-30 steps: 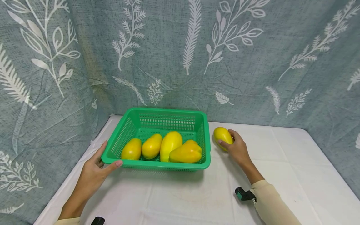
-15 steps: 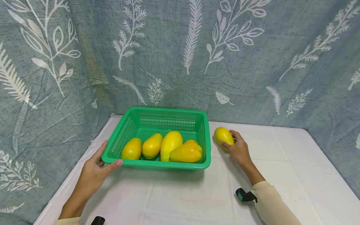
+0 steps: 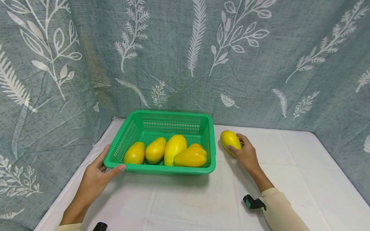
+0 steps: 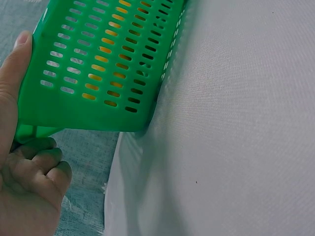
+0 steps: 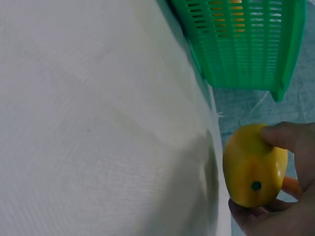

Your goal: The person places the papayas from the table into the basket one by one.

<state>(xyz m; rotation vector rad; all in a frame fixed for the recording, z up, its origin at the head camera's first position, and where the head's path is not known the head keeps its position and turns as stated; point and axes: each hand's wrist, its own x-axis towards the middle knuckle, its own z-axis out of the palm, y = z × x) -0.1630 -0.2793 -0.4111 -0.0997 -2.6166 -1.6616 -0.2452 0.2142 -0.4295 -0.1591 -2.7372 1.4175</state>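
My left hand (image 3: pixel 96 175) grips the near left corner of a green plastic basket (image 3: pixel 162 169), its thumb over the rim. In the left wrist view, the other fingers of my left hand (image 4: pixel 29 182) curl beneath the basket's rim (image 4: pixel 74 115). To the right of the basket, my right hand (image 3: pixel 245 152) holds a yellow papaya (image 3: pixel 229 140) between thumb and fingers. The right wrist view shows this papaya (image 5: pixel 248 162) with a small dark green stem spot facing the camera. Several more yellow papayas (image 3: pixel 156 150) lie along the basket's near side.
A white cloth (image 3: pixel 185 199) covers the table. Grey-green curtains (image 3: pixel 173 57) with white leaf prints hang behind it and at both sides. A black wrist camera (image 3: pixel 252 202) sticks out beside the right sleeve (image 3: pixel 283 210).
My right hand has shifted very slightly to the right with the papaya in its hold. My left hand stays on the basket's corner, and the basket's papayas lie as before.
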